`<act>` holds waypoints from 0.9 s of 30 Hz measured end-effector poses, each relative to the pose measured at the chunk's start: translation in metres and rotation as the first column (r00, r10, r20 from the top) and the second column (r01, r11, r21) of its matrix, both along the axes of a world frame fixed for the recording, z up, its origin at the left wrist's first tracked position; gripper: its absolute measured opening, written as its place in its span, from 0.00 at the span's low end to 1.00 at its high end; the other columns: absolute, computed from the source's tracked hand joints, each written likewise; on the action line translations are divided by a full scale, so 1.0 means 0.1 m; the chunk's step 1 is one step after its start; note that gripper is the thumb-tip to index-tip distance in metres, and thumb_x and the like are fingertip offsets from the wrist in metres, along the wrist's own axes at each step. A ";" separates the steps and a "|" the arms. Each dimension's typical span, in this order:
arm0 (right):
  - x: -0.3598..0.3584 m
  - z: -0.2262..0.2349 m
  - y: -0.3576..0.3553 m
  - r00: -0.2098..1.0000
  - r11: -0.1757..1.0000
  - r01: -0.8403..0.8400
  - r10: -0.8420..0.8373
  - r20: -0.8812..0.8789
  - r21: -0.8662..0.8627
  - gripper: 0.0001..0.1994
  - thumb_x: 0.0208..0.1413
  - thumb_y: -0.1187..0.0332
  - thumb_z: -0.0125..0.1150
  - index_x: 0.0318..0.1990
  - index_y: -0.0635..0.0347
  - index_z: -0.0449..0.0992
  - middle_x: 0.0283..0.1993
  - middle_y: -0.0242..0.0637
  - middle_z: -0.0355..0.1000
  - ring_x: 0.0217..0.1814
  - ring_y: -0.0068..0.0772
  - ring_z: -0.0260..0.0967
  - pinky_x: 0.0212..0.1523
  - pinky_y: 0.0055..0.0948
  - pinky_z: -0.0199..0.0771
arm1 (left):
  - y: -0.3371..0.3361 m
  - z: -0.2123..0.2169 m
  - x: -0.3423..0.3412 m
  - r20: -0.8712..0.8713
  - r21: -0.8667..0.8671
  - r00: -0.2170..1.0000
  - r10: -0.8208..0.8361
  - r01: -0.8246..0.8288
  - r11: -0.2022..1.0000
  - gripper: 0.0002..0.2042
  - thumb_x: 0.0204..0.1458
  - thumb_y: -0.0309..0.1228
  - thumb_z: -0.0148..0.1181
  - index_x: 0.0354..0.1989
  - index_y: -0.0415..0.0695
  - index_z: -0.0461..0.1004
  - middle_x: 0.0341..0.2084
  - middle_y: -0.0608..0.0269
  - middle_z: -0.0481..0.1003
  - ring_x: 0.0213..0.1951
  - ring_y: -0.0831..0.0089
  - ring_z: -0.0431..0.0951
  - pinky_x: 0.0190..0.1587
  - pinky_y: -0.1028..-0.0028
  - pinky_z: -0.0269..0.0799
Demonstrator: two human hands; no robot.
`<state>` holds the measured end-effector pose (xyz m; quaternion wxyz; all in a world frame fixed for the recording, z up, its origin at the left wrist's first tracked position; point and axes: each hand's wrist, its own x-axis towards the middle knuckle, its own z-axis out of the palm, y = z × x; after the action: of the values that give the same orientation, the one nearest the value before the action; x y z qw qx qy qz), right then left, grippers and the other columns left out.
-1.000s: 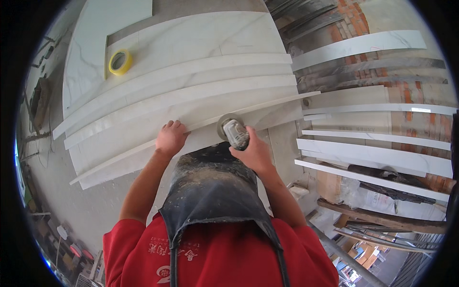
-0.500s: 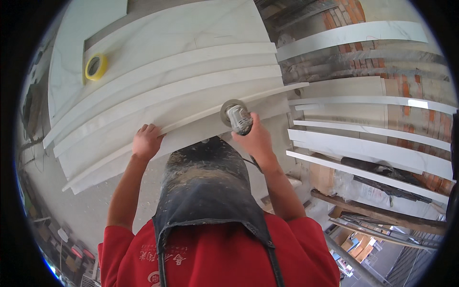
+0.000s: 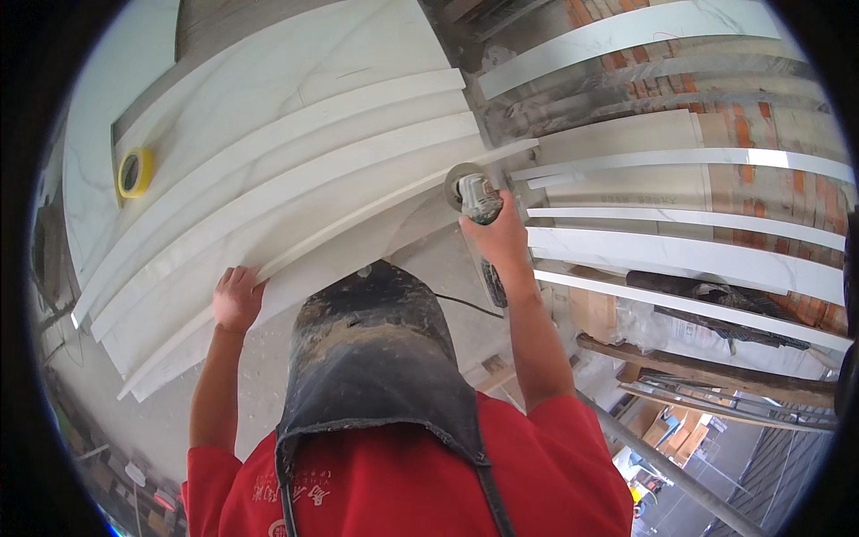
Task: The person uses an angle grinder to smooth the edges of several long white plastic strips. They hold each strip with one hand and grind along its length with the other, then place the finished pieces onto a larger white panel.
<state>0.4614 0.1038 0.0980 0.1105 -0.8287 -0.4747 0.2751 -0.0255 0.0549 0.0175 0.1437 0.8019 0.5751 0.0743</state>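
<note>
Grey handheld grinder point(image 3: 480, 199) clamped in my right hand point(image 3: 499, 237) near a long white strip's point(image 3: 358, 213) end, left hand point(image 3: 238, 300) on it too. Veined white slab surface point(image 3: 331, 63), exposed red brick point(image 3: 799, 182) off right, round yellow tape roll point(image 3: 148, 173) far left.

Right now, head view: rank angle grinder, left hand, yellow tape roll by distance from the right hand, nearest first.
From the right hand:
1. Angle grinder: in its grip.
2. Left hand: to the left, lower in the picture.
3. Yellow tape roll: far left, higher than the left hand.
</note>
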 end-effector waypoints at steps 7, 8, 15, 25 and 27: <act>0.62 -0.15 0.24 0.992 0.993 0.084 -0.091 0.086 0.081 0.44 0.42 0.49 0.75 0.64 0.61 0.63 0.52 0.56 0.77 0.55 0.62 0.76 0.55 0.51 0.75 | -0.01 -0.04 -0.03 0.025 0.018 1.000 0.001 -0.002 1.000 0.13 0.50 0.31 0.70 0.43 0.44 0.80 0.36 0.60 0.78 0.41 0.56 0.78 0.43 0.60 0.76; 0.71 -0.11 0.27 0.991 0.990 0.120 -0.123 0.052 0.069 0.44 0.42 0.49 0.75 0.65 0.61 0.63 0.53 0.57 0.77 0.56 0.62 0.75 0.57 0.50 0.74 | -0.01 -0.06 -0.04 0.022 0.020 1.000 -0.006 0.005 1.000 0.13 0.50 0.31 0.70 0.43 0.44 0.80 0.36 0.59 0.78 0.41 0.56 0.78 0.43 0.59 0.76; 1.25 -0.28 0.51 0.970 0.966 0.220 -0.231 0.070 0.137 0.45 0.41 0.48 0.76 0.64 0.64 0.64 0.56 0.57 0.76 0.58 0.58 0.75 0.58 0.47 0.73 | -0.03 -0.05 -0.07 0.033 0.018 0.999 0.006 -0.007 1.000 0.13 0.49 0.30 0.71 0.43 0.43 0.80 0.37 0.59 0.79 0.42 0.55 0.78 0.44 0.59 0.77; 1.48 -0.52 0.35 0.904 0.842 0.427 -0.395 -0.161 0.329 0.41 0.42 0.50 0.78 0.60 0.66 0.69 0.53 0.52 0.77 0.55 0.52 0.76 0.57 0.42 0.74 | 0.06 -0.01 -0.04 -0.007 -0.038 1.000 0.022 -0.023 0.999 0.14 0.48 0.32 0.71 0.43 0.43 0.80 0.37 0.59 0.79 0.43 0.55 0.78 0.44 0.58 0.77; 0.99 -0.37 -0.01 0.958 0.911 0.280 -0.242 -0.155 0.303 0.40 0.43 0.52 0.78 0.61 0.65 0.68 0.52 0.50 0.78 0.53 0.51 0.76 0.56 0.42 0.74 | 0.00 0.05 -0.03 -0.024 -0.076 0.999 0.029 -0.030 0.997 0.14 0.48 0.32 0.71 0.42 0.44 0.80 0.37 0.59 0.79 0.42 0.55 0.78 0.43 0.58 0.77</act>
<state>0.5605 0.1032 0.0606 0.3070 -0.8384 -0.3911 0.2233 -0.0287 0.0551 0.0221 0.1666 0.7881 0.5909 0.0451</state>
